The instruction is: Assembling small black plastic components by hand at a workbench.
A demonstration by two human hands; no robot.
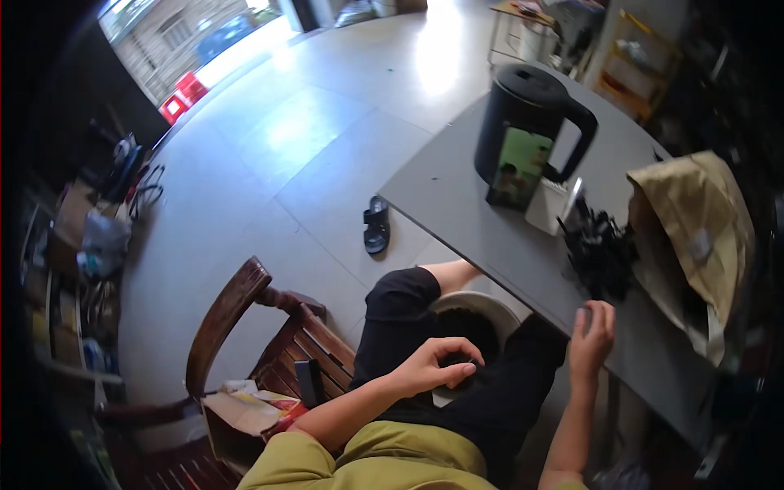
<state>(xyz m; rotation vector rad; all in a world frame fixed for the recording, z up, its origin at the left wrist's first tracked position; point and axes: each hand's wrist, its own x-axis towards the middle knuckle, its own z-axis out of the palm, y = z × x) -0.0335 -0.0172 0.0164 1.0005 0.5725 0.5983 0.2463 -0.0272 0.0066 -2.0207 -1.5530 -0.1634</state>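
My left hand [441,365] is over my lap, above a pale bucket [500,307] between my legs. Its thumb and forefinger are bent together; whatever they hold, if anything, is too small and dark to make out. Inside the bucket is a dark mass [465,327]. At the table's near edge, my right hand [594,328] has its fingers curled, with the thumb close to them; their contents cannot be made out. Just beyond it a heap of small black pieces [603,255] lies on the grey table [457,196].
On the table a black kettle [523,106] stands behind a propped phone [518,167]. A beige cloth bag [694,229] gapes at the right. To my left is a wooden chair [286,359] with an open cardboard box [241,412]. A black sandal [376,224] lies on the tiled floor.
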